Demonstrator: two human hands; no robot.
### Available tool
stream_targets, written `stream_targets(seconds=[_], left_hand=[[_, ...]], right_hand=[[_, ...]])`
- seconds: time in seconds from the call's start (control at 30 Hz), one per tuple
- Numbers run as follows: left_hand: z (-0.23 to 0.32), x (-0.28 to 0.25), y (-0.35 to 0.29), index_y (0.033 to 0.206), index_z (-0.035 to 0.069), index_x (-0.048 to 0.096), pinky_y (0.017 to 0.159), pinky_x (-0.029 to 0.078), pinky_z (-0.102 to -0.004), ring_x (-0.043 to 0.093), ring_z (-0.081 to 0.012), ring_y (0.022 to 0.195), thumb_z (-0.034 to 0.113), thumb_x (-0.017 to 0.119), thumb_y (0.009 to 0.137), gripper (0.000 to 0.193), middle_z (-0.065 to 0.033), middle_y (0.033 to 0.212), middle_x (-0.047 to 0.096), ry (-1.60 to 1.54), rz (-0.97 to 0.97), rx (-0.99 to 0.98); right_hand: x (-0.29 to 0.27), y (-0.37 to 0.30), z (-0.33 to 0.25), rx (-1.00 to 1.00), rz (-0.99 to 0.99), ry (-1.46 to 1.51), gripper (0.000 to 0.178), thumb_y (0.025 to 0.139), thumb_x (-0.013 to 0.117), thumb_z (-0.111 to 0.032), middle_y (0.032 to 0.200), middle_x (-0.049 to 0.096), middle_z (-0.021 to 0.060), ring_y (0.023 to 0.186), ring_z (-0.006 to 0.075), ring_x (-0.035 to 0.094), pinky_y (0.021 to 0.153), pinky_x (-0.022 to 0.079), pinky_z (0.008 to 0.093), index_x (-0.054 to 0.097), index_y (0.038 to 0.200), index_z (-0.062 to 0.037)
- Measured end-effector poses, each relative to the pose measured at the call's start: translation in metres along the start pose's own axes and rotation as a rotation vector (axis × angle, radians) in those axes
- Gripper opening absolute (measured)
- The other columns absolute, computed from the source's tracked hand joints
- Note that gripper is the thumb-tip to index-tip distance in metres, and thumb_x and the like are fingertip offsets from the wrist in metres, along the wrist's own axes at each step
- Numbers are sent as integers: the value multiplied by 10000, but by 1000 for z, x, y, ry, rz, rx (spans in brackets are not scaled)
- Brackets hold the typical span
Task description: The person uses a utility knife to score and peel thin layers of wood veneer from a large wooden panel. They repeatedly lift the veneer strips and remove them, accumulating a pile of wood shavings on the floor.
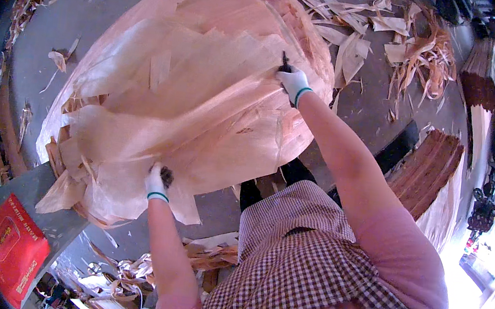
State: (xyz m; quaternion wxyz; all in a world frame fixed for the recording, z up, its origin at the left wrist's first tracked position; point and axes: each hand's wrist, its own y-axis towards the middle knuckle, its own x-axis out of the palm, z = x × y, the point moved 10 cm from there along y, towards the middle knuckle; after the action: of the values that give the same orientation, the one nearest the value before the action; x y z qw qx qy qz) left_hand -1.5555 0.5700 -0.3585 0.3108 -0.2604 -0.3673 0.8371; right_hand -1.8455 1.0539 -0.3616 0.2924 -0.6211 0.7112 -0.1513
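Observation:
A large stack of thin, pale wood veneer sheets (pixel 223 100) spreads in front of me, with ragged, overlapping edges. My left hand (pixel 157 183), in a white glove with dark fingers and a green cuff band, pinches the top sheet near its close left side. Farther off, at the stack's right side, my right hand (pixel 293 83) wears a matching glove. Its fingers close on the sheet, while one dark finger or slim dark piece points away from me; I cannot tell which. A raised crease runs through the veneer between both hands.
Veneer scraps (pixel 423 58) lie on the floor at the far right. A thick pile of brown-edged veneer (pixel 425 172) stands to my right. At the lower left, a red printed bag (pixel 15 250) rests on a grey surface (pixel 69 195). More scraps (pixel 124 275) lie near my left forearm.

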Motion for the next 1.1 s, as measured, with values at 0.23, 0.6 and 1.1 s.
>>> stream_targets(seconds=[0.23,0.6,1.1], left_hand=[[45,-13,-9,1057,-15,575,737,516,-399,634,-296,849,316,599,887,373,-183,938,650,801,79,524],[74,-13,36,1144,3,518,817,459,-379,553,-237,931,238,639,743,480,-133,1045,570,32,542,388],[-294,-36,-330,1142,38,603,859,469,-339,627,-297,964,167,525,811,363,-186,1029,660,-425,794,-53]], right_hand=[[-106,-5,95,142,39,99,158,765,650,-130,685,567,-3,565,125,508,467,392,285,647,914,-77],[-82,-32,53,278,-262,10,93,806,587,-191,598,518,-1,432,152,456,384,339,290,558,760,-114],[56,0,27,-27,-751,-768,149,839,622,-197,749,581,12,591,162,523,489,410,307,574,968,-141]])
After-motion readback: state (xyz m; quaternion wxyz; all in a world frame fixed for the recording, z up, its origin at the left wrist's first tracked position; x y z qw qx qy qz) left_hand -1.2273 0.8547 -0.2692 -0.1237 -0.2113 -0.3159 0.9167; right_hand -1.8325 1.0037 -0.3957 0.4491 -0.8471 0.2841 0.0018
